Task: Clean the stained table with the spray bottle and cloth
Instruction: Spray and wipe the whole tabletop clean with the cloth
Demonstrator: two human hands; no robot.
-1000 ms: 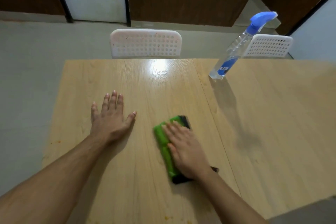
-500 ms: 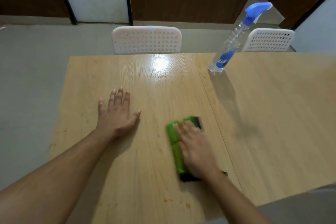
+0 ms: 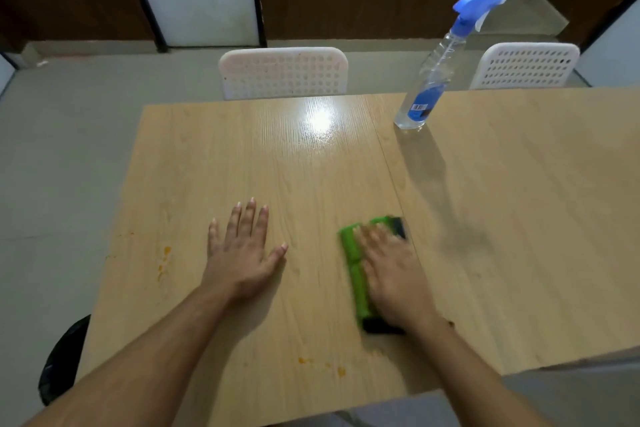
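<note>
A folded green and black cloth (image 3: 355, 263) lies on the light wooden table (image 3: 294, 163), and my right hand (image 3: 391, 274) presses flat on top of it, blurred by motion. My left hand (image 3: 242, 253) rests palm down on the table to the left of the cloth, fingers straight and spread. Orange stains (image 3: 163, 263) mark the table near its left edge, and more orange spots (image 3: 322, 365) sit near the front edge. A clear spray bottle with a blue trigger head (image 3: 431, 80) stands upright at the far side, to the right of the table's seam.
Two white perforated chair backs stand behind the table, one at centre (image 3: 282, 72) and one at far right (image 3: 524, 65). A black object (image 3: 62, 357) sits on the floor by the table's near left corner. Grey floor lies to the left.
My right hand has slid the cloth to the right across the table. The view has tilted down, so more of the near edge and its orange spots show. My left hand stays flat.
</note>
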